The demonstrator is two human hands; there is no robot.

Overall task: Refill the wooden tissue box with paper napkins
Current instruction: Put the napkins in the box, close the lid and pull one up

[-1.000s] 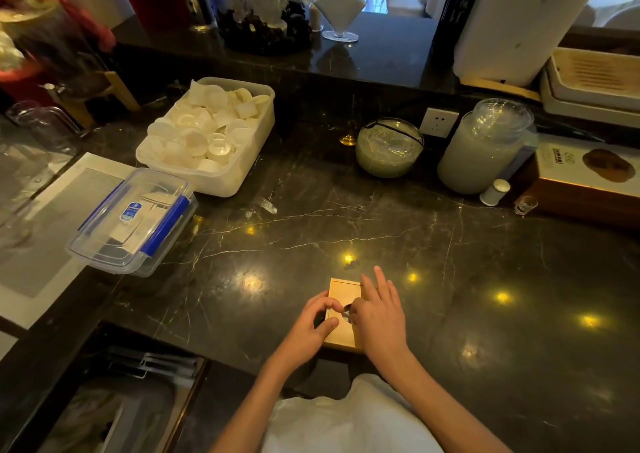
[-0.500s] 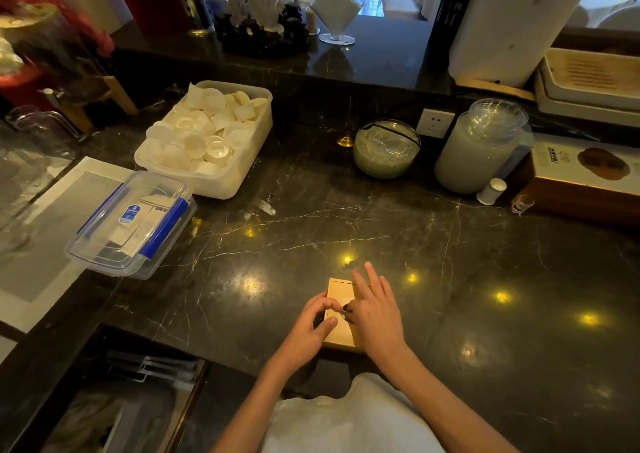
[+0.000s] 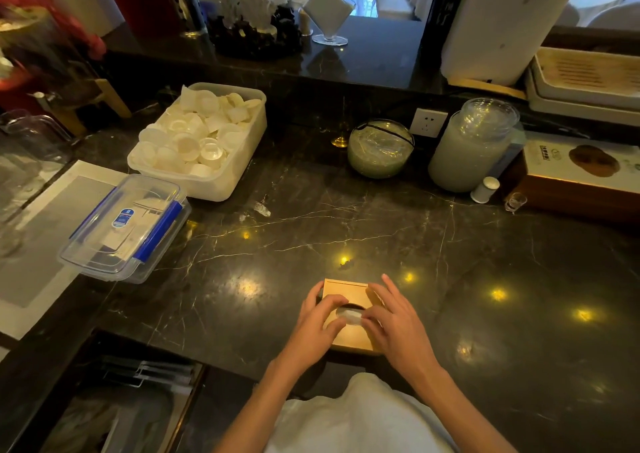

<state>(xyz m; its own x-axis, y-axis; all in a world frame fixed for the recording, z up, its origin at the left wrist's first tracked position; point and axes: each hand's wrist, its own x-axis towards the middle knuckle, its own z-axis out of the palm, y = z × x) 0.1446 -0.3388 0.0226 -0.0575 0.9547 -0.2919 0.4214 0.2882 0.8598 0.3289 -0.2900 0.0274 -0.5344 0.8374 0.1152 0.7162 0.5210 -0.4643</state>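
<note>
1. Head view: the small square light-wood tissue box (image 3: 348, 296) sits low centre of the frame on the dark veined marble worktop (image 3: 346, 217), near its front edge.
2. Left hand (image 3: 313, 328) wraps the box's left side, thumb over the lid; right hand (image 3: 394, 328) covers the right side.
3. Both grips pinch together on a white napkin tuft (image 3: 349, 315) at the round lid opening, though blur makes the contact uncertain.
4. The tuft lies between the two thumbs, equally near each hand; any pull goes straight up out of the hole.
</note>
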